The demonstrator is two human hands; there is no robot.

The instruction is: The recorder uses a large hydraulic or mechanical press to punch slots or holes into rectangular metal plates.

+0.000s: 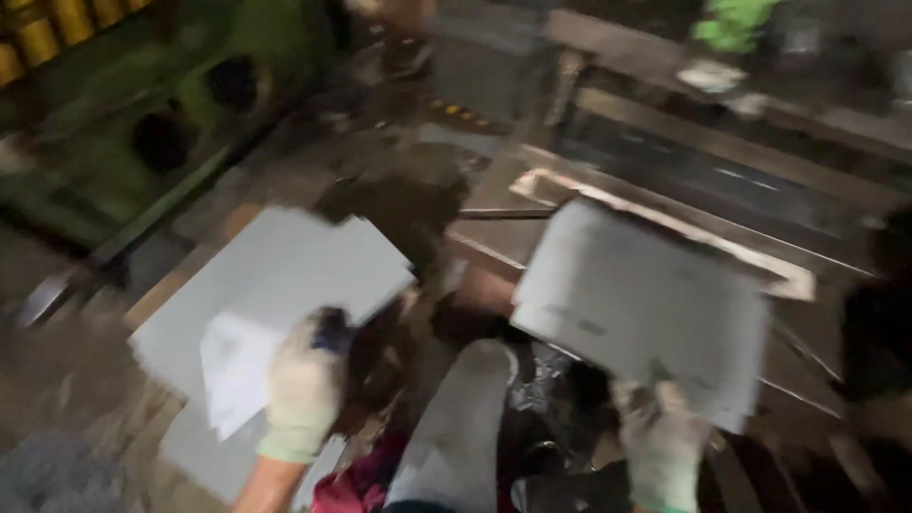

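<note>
Both my hands wear pale work gloves. My left hand (302, 385) grips the near edge of a grey flat sheet (285, 275) held over a stack of similar grey sheets (204, 446) at the lower left. My right hand (660, 442) holds the near edge of a second grey sheet (646, 299), which is lifted and tilted in front of a metal frame. The picture is motion-blurred, so finger detail is unclear.
A green machine body (142, 123) fills the upper left. A long metal frame with rails (684, 180) runs across the right. Another person in a green top (736, 24) stands at the top right. Dark clutter and a pale bag-like shape (461, 432) lie between my hands.
</note>
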